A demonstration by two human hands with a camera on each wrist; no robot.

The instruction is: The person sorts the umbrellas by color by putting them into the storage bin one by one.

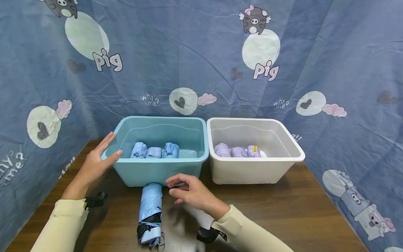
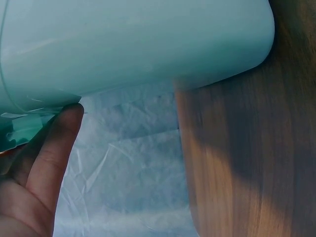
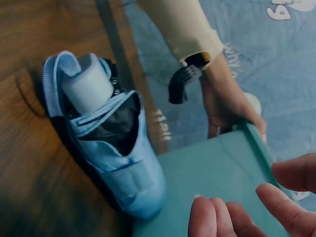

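My left hand (image 1: 97, 159) rests at the left rim of the teal bin (image 1: 157, 173), fingers extended and thumb at the front corner. In the left wrist view, a finger (image 2: 54, 158) lies along the bin's edge. A folded light-blue umbrella (image 1: 151, 203) lies on the table, its far end right at the bin's front wall. Its pale handle (image 3: 89, 84) and wrist loop point toward me. Just right of the umbrella, my right hand (image 1: 195, 192) hovers before the bin with fingers loosely bent, holding nothing.
Inside the teal bin stand three light-blue rolled bundles (image 1: 154, 152). Beside it on the right, a white bin (image 1: 252, 171) holds three lilac rolled bundles (image 1: 238, 152), one with a yellow label. Both bins stand on a wooden table (image 1: 299, 210) before a blue printed cloth (image 1: 201, 52).
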